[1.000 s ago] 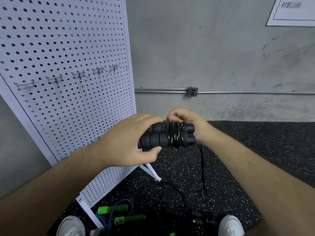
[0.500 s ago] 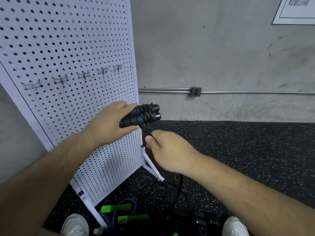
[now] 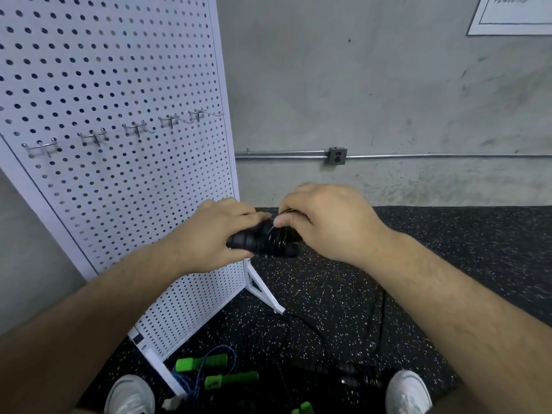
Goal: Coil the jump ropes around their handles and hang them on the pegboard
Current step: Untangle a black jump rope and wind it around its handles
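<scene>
Head view: the left hand (image 3: 215, 237) grips the paired black handles (image 3: 254, 245) just beside the pegboard (image 3: 119, 85). The right hand (image 3: 328, 225) pinches the black rope (image 3: 279, 239) wound round them. A green-handled rope (image 3: 231, 377) lies on the floor (image 3: 433, 264).

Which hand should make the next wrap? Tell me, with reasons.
Right. The right hand pinches the cord over the black handles, so it is probably best placed to wind; the left hand grips the handles and steadies them.
</scene>
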{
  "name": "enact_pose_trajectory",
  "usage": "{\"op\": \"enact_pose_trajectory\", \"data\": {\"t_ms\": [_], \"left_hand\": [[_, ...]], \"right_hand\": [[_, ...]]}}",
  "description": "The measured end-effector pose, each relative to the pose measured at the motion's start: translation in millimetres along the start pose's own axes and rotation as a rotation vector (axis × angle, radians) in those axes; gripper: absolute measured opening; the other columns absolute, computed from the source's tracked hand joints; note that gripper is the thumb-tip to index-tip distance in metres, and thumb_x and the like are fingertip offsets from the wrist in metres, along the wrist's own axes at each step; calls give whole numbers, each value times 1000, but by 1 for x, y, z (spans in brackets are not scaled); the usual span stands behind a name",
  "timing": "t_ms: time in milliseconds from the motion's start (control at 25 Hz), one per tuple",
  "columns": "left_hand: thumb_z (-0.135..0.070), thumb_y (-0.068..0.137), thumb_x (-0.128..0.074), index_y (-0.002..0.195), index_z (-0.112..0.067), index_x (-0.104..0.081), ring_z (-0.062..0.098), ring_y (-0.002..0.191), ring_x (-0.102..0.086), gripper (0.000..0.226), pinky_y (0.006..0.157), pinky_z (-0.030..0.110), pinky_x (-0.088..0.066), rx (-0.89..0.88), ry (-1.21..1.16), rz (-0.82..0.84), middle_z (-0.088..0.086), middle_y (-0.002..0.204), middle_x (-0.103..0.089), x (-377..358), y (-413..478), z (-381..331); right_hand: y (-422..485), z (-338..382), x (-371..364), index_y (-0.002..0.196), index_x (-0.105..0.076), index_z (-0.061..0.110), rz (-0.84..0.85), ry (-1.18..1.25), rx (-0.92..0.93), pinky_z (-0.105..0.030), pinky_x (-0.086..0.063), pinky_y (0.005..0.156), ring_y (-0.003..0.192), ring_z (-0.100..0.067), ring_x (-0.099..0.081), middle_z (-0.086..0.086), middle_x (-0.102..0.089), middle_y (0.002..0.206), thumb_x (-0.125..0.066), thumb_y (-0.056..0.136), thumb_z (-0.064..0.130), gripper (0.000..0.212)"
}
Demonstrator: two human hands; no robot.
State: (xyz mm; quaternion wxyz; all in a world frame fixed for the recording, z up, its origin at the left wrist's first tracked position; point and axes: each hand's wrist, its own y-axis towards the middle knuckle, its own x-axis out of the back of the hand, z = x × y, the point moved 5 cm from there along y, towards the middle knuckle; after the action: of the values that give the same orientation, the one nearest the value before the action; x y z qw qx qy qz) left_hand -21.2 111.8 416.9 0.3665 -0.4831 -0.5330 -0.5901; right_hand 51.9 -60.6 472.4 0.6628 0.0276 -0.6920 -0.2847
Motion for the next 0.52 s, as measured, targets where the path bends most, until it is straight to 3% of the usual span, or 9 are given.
{"op": "enact_pose_trajectory", "data": {"t_ms": [80,160,280,440,480,520], "left_hand": [[-48,85,-73,135,-35,-53,8,107,-46,56,94,38,-44,-47,-79,17,-18,118,-54,-1,0,-14],[-38,84,-79,138,-29,-55,5,110,-44,59,99,23,-36,-72,-185,23,-18,119,-53,4,-2,-26],[-31,84,-80,146,-30,-48,1,119,-44,70,102,10,-28,-69,-266,-15,-21,123,-52,20,-6,-45],[-33,81,-81,140,-39,-43,-2,120,-50,70,103,15,-38,45,-383,-89,-22,126,-52,37,-10,-56],[-34,80,-82,136,-40,-43,-2,117,-52,68,102,18,-42,91,-410,-122,-22,124,-52,39,-11,-54],[-35,79,-81,132,-39,-45,-2,115,-53,65,101,22,-44,130,-417,-160,-21,122,-53,41,-11,-50]], "right_hand": [[4,-14,-2,100,-70,31,-25,24,-21,-30,-47,71,91,-12,-61,12,-63,94,-52,96,55,31],[6,-31,-1,99,-71,31,-30,75,-63,-30,-46,71,88,-7,-56,14,-61,92,-55,91,59,33],[4,-55,-5,96,-72,30,-8,224,-120,-29,-46,70,81,-5,-57,12,-67,88,-58,93,53,27],[-6,-56,-38,85,-66,23,188,893,-384,-27,-54,66,65,-5,-62,1,-67,82,-59,98,22,15],[-12,-45,-51,83,-63,19,290,965,-449,-23,-54,64,62,-5,-62,-2,-64,81,-53,101,14,21],[-17,-32,-64,81,-60,20,377,885,-444,-21,-51,60,57,-7,-59,-2,-61,76,-46,104,13,28]]}}
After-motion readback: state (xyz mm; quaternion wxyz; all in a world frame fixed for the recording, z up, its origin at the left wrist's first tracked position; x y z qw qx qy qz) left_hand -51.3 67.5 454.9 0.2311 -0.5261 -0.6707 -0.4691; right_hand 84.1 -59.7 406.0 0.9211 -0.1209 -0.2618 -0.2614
